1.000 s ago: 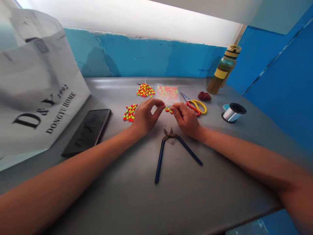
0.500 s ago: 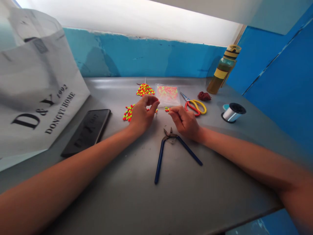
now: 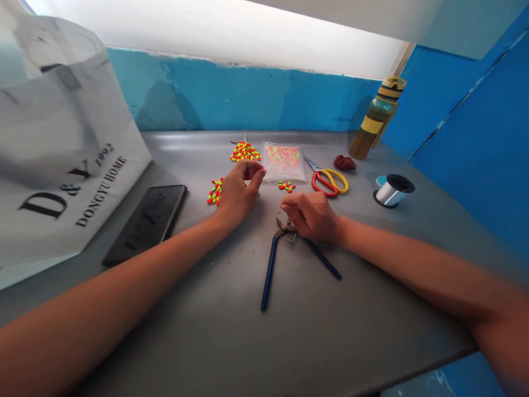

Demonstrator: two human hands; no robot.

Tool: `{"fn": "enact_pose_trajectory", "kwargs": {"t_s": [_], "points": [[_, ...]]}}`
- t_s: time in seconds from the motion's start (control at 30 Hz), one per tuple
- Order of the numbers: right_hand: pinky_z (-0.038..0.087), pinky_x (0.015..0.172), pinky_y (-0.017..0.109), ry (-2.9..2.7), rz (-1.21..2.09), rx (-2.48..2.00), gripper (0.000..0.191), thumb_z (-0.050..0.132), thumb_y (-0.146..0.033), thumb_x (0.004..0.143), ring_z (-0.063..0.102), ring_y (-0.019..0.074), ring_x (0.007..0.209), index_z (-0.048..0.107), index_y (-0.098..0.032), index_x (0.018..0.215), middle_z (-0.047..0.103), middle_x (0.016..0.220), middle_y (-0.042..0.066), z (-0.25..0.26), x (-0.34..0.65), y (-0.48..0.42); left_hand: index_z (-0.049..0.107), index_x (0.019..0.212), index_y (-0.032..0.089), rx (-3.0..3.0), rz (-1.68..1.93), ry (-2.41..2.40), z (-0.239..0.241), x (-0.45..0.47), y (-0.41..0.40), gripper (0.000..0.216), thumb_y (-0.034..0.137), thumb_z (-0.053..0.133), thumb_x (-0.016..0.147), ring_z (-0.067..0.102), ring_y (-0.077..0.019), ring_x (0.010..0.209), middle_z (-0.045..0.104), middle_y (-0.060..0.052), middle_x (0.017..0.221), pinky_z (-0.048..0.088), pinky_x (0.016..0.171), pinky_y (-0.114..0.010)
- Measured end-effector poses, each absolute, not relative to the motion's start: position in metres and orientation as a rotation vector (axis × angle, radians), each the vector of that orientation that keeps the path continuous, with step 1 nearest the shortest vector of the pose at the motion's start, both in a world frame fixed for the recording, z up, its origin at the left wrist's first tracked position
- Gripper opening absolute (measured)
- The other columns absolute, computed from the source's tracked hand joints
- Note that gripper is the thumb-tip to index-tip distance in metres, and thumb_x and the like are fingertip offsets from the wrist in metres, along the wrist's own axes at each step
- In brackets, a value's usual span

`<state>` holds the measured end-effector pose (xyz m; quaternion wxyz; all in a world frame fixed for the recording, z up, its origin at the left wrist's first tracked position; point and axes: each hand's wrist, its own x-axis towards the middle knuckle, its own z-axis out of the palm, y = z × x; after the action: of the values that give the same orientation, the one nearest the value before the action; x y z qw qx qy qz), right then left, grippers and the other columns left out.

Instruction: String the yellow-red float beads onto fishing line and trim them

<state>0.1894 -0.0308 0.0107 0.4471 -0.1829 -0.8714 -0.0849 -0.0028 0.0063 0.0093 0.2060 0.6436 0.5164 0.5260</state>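
Note:
My left hand rests on the grey table with thumb and forefinger pinched together; what they hold is too small to make out. Just left of it lies a small pile of red-and-yellow float beads. My right hand is curled closed right over the jaws of blue-handled pliers, touching them. A few loose beads lie on the table beyond my right hand. Another bead pile and a clear bag of beads lie farther back.
Red-and-yellow scissors lie right of the bag. A dark red wad, a bottle and a spool of clear line stand at the back right. A white shopping bag and a black case fill the left.
My hands have drawn apart. The few beads that were at my right fingertips now lie on the table, and my right hand has come back onto the pliers' jaws.

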Motion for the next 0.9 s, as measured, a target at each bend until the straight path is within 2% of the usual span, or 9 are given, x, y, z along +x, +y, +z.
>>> {"fn": "enact_pose_trajectory", "kwargs": {"t_s": [0.37,0.43,0.53,0.6,0.7,0.8,0.9], "points": [[0.034,0.052,0.025,-2.165,-0.168,-0.405,0.009,0.043,-0.024,0.105,0.050,0.0097,0.049,0.051,-0.020,0.101,0.056,0.061,-0.005,0.013,0.188,-0.038,0.062,0.093,0.021,1.796,1.505,1.458,0.006,-0.005,0.010,0.008,0.027,0.059,0.087,0.066,-0.0208,0.089,0.072,-0.005,0.095,0.052,0.088,-0.037],[0.035,0.053,0.024,-2.138,-0.135,-0.456,0.012,0.042,-0.025,0.105,0.049,0.0099,0.049,0.051,-0.020,0.101,0.057,0.062,-0.004,0.012,0.187,-0.036,0.063,0.102,0.021,1.851,1.549,1.458,0.005,-0.005,0.009,0.017,0.019,0.056,0.086,0.066,-0.0222,0.097,0.072,-0.007,0.104,0.052,0.092,-0.039],[0.037,0.055,0.025,-2.071,-0.064,-0.645,0.019,0.039,-0.030,0.107,0.051,0.0107,0.052,0.053,-0.019,0.102,0.059,0.066,-0.003,0.008,0.186,-0.030,0.060,0.121,0.022,2.081,1.570,1.374,0.005,-0.005,0.002,0.045,0.007,0.051,0.080,0.063,-0.0239,0.114,0.067,-0.009,0.126,0.049,0.100,-0.041],[0.037,0.057,0.025,-2.033,-0.023,-0.772,0.023,0.037,-0.034,0.107,0.054,0.0115,0.056,0.054,-0.019,0.103,0.062,0.071,-0.001,0.006,0.186,-0.027,0.057,0.129,0.023,2.302,1.503,1.204,0.006,-0.004,-0.005,0.051,0.008,0.052,0.080,0.061,-0.0245,0.120,0.066,-0.008,0.131,0.046,0.104,-0.043],[0.037,0.059,0.026,-2.025,0.015,-0.880,0.027,0.036,-0.037,0.107,0.059,0.0125,0.062,0.055,-0.019,0.105,0.068,0.081,0.003,0.005,0.185,-0.024,0.058,0.129,0.023,2.516,1.403,0.966,0.006,-0.001,-0.012,0.041,0.020,0.057,0.088,0.064,-0.0246,0.112,0.073,-0.007,0.112,0.047,0.102,-0.044],[0.036,0.058,0.026,-2.035,0.027,-0.960,0.030,0.034,-0.040,0.107,0.060,0.0135,0.064,0.056,-0.019,0.105,0.068,0.083,0.004,0.004,0.186,-0.023,0.065,0.112,0.022,2.568,1.364,0.990,0.004,0.000,-0.012,0.022,0.031,0.057,0.094,0.068,-0.0213,0.088,0.073,-0.004,0.086,0.051,0.089,-0.039],[0.035,0.058,0.027,-2.032,0.036,-1.025,0.032,0.035,-0.042,0.107,0.060,0.0144,0.064,0.056,-0.019,0.105,0.067,0.081,0.003,0.004,0.186,-0.022,0.068,0.096,0.022,2.518,1.354,1.111,0.002,-0.001,-0.009,0.023,0.037,0.051,0.098,0.066,-0.0193,0.077,0.073,-0.004,0.083,0.051,0.078,-0.034]]}}
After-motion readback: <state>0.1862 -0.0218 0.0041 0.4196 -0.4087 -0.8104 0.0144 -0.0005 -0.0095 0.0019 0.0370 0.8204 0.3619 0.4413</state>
